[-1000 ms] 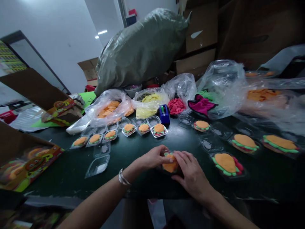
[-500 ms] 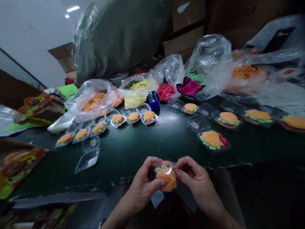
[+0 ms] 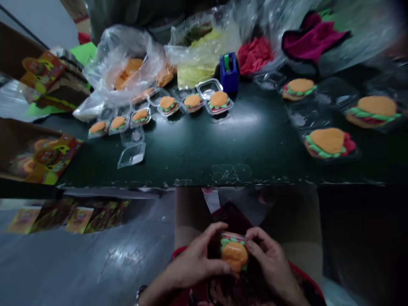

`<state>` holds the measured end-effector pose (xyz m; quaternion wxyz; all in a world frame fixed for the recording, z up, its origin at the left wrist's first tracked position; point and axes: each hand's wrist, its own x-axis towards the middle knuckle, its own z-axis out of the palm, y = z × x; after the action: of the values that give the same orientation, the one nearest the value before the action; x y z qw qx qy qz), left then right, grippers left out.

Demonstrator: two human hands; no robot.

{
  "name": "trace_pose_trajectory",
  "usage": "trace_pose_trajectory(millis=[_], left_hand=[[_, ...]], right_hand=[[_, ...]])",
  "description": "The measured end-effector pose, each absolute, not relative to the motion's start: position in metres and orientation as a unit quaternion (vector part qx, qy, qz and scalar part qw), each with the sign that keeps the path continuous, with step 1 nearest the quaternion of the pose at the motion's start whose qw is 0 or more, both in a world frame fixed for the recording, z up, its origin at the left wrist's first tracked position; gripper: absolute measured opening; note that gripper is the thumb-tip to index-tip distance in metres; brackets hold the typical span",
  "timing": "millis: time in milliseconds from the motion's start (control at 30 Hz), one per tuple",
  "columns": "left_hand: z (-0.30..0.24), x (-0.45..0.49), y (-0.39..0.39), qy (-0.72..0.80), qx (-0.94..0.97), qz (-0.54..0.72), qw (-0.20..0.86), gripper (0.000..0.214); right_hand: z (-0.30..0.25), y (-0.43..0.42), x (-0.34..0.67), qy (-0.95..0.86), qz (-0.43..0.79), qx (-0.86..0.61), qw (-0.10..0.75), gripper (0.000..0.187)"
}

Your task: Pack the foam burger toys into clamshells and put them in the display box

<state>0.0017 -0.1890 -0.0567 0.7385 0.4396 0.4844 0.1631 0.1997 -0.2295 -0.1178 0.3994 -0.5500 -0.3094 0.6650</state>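
Note:
Low over my lap, both hands grip one small toy burger [image 3: 234, 254] in a clear plastic case, with an orange bun and green and red layers. My left hand [image 3: 194, 265] pinches its left side with thumb and fingers. My right hand [image 3: 270, 263] is closed on its right edge. The pair sits below and in front of the dark green table's front edge [image 3: 223, 183]. Farther back on the table lie several more packed burgers [image 3: 219, 101] in clear cases and larger loose burgers [image 3: 328, 142] at the right.
Empty clear cases [image 3: 131, 154] lie left of centre. A blue tape dispenser [image 3: 229, 72] stands by plastic bags of orange [image 3: 127, 72], yellow [image 3: 194, 70] and red pieces [image 3: 255, 53]. Printed cartons [image 3: 44, 159] sit at the left. Grey floor [image 3: 95, 259] lies below.
Both hands lifted the cased burger off the table and drew it down toward my lap. The view tilted downward, so the table moved up in the frame.

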Motion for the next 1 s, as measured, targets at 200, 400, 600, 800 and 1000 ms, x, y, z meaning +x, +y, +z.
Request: trace_pose_trajectory(millis=[200, 400, 600, 800, 1000], left_hand=[[-0.063, 0.003, -0.184, 0.562, 0.346, 0.234, 0.713, 0.024], [-0.071, 0.008, -0.195, 0.564, 0.395, 0.262, 0.677, 0.016], [-0.094, 0.012, -0.201, 0.595, 0.216, 0.319, 0.706, 0.032], [-0.1, 0.012, -0.18, 0.533, 0.085, 0.456, 0.708, 0.038], [-0.093, 0.015, -0.175, 0.533, 0.068, 0.476, 0.697, 0.04]], right_hand=[[-0.113, -0.225, 0.204, -0.32, 0.667, -0.548, 0.389, 0.027], [-0.099, -0.233, 0.204, -0.37, 0.637, -0.565, 0.371, 0.026], [-0.11, -0.2, 0.197, -0.378, 0.667, -0.557, 0.318, 0.033], [-0.104, -0.168, 0.191, -0.403, 0.626, -0.559, 0.366, 0.034], [-0.095, -0.203, 0.184, -0.449, 0.581, -0.579, 0.353, 0.04]])
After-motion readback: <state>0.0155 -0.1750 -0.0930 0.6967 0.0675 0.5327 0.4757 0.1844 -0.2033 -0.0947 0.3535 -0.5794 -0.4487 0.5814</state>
